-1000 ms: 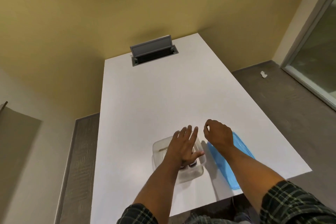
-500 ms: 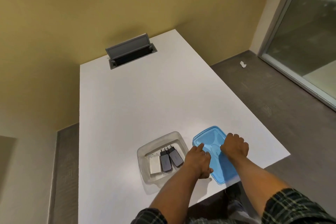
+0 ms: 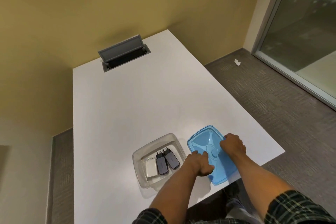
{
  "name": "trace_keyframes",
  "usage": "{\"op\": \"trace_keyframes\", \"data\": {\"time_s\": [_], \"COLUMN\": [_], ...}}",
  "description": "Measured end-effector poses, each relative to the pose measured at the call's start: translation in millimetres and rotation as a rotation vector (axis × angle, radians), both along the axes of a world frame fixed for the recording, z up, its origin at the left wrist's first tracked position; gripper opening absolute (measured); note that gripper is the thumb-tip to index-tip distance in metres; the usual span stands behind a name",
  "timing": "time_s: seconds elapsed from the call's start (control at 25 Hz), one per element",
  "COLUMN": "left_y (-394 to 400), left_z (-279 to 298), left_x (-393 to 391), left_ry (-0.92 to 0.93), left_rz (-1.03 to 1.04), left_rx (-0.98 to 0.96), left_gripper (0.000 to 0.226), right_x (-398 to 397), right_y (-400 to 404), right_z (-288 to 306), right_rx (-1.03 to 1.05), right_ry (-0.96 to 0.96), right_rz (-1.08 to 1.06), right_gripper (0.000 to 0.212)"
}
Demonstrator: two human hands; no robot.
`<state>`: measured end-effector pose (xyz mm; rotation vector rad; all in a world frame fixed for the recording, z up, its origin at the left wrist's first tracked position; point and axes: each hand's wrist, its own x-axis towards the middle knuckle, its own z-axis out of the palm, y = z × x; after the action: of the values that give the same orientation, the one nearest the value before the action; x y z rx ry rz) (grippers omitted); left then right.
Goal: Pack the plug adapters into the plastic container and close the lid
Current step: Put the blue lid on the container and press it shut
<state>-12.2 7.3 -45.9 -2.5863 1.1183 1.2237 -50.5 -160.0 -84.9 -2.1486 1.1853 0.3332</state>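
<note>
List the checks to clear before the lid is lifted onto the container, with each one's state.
1. Adapters in container: white adapter and two grey adapters inside: ok.
2. Nothing sticking above the rim: cannot tell.
3. Both hands on blue lid: left hand at its left edge, right hand at its right: ok.
4. Firm grip on lid: cannot tell.
5. Lid on container: not ok, it lies beside it on the table.

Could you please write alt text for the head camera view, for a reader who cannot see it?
Two hands, left and right, grip a blue lid lying on a white table, right beside an open clear container. The container holds one white adapter and two grey adapters laid side by side.
</note>
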Motion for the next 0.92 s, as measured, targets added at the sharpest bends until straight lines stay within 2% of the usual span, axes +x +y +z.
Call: {"op": "trace_keyframes", "data": {"time_s": [0.04,0.16,0.28,0.44,0.52,0.56,0.64,0.76,0.84,0.92], "left_y": [-2.1,-8.7,-12.2,-2.5,12.9,23.8,47.5,80.3,98.0,115.6], "left_z": [4.6,21.7,45.2,76.2,84.5,88.0,92.0,92.2,90.5,90.6], "left_x": [3.8,20.6,45.1,82.6,100.5,108.5,119.6,127.1,127.9,125.1], "left_ry": [0.0,0.045,0.075,0.174,0.285,0.346,0.423,0.438,0.411,0.427], "left_rz": [0.048,0.323,0.708,1.18,1.412,1.504,1.615,1.707,1.747,1.761], "left_rx": [-0.043,-0.282,-0.494,-0.576,-0.664,-0.714,-0.783,-0.818,-0.807,-0.837], "left_gripper": [0.064,0.059,0.063,0.08,0.076,0.068,0.045,0.015,0.015,0.02], "right_x": [2.0,11.6,22.2,38.4,46.0,49.3,55.0,60.5,61.0,60.1], "right_y": [-2.4,-4.7,4.1,19.1,28.7,34.9,49.1,68.3,75.9,84.9], "right_z": [0.9,13.1,34.5,57.7,66.2,70.1,76.8,84.2,83.4,80.0], "right_rx": [0.07,0.176,0.168,0.197,0.191,0.174,0.127,0.056,0.012,0.004], "right_ry": [-0.078,-0.279,-0.465,-0.675,-0.75,-0.789,-0.856,-0.937,-0.986,-0.916], "right_rz": [-0.054,-0.109,-0.019,0.092,0.153,0.203,0.359,0.597,0.695,0.679], "right_gripper": [0.009,0.014,0.025,0.024,0.028,0.029,0.028,0.025,0.033,0.056]}}
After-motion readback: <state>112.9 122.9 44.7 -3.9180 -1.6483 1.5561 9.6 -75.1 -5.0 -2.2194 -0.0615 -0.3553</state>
